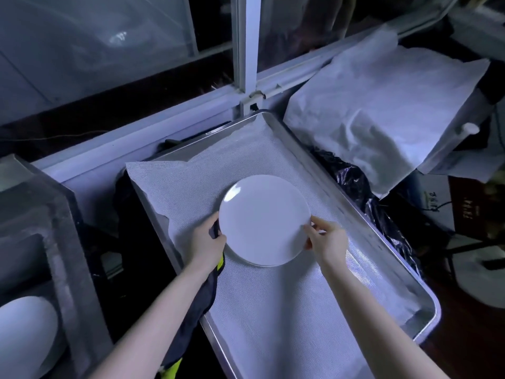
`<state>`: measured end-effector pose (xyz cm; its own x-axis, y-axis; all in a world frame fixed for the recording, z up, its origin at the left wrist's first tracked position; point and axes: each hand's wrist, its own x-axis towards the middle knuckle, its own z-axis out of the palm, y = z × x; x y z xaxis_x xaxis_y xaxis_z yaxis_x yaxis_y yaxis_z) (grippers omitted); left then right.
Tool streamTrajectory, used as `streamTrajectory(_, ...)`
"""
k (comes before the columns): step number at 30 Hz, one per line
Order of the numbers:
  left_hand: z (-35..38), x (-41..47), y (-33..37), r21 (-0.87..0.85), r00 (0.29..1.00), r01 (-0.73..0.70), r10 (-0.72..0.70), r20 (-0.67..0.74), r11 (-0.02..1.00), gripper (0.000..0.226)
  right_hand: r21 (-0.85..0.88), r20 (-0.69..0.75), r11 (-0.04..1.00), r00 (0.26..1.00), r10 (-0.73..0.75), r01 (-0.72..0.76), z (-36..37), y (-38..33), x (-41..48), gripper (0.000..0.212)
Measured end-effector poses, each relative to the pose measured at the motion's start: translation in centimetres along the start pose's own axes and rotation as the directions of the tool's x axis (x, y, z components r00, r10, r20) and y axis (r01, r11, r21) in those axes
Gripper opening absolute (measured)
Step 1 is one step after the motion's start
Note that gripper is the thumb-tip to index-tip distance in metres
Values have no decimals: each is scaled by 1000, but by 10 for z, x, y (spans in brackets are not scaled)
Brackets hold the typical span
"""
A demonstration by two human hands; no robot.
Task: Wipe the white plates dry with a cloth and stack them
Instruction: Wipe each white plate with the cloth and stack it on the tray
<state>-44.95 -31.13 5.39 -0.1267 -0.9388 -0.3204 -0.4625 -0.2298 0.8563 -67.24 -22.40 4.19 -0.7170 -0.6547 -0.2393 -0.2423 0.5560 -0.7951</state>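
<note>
Between left hand (207,242) and right hand (328,238), both pinching its rim, sits the white plate (263,218).

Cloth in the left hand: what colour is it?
The cloth is dark navy with neon yellow trim; the head view shows it.

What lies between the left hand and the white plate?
In the head view, a dark cloth lies there: the left hand holds it against the rim of the white plate.

The plate (263,218) sits between left fingers (212,224) and right fingers (317,222), on the mat (287,310) inside the tray (335,192); cloth (205,294) beneath the left fingers.
</note>
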Motion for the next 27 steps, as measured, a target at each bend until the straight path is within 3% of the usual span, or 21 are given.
streamTrajectory(5,-5,0,3,-7,998,48,-47,50,999,58,28,36,999,999,27,-28,-2,-5,-5,12)
streamTrajectory(6,-9,-1,3,-30,998,52,-51,45,998,57,0,11,1000,1000,29,-29,-2,-8,-8,20)
streamTrajectory(8,-18,-7,3,-76,999,43,-43,-1,996,51,-48,-25,998,999,-43,42,-2,-18,-22,31)
streamTrajectory(10,-32,-16,4,-139,998,19,-27,-61,990,45,23,70,984,982,-177,175,1,-37,-46,26)
streamTrajectory(12,-48,-28,6,-225,992,-19,-10,-124,974,42,83,254,952,917,-307,295,9,-56,-76,20)
streamTrajectory(15,-77,-52,10,-362,975,-104,23,-221,926,40,134,509,890,740,-440,437,32,-81,-120,26)
streamTrajectory(18,-115,-78,12,-494,936,-183,-2,-351,850,37,163,718,858,538,-442,487,60,-95,-158,48)
streamTrajectory(21,-166,-102,13,-663,900,-204,-128,-416,720,34,158,821,798,371,-433,582,88,-98,-191,66)
streamTrajectory(23,-202,-120,10,-736,869,-250,-189,-457,629,32,167,810,735,333,-482,657,106,-101,-214,56)
streamTrajectory(26,-252,-148,-8,-762,816,-355,-218,-535,542,32,229,736,727,374,-564,647,133,-117,-246,13)
streamTrajectory(27,-270,-158,-18,-756,795,-387,-224,-563,528,34,275,726,747,378,-574,605,142,-125,-256,9)
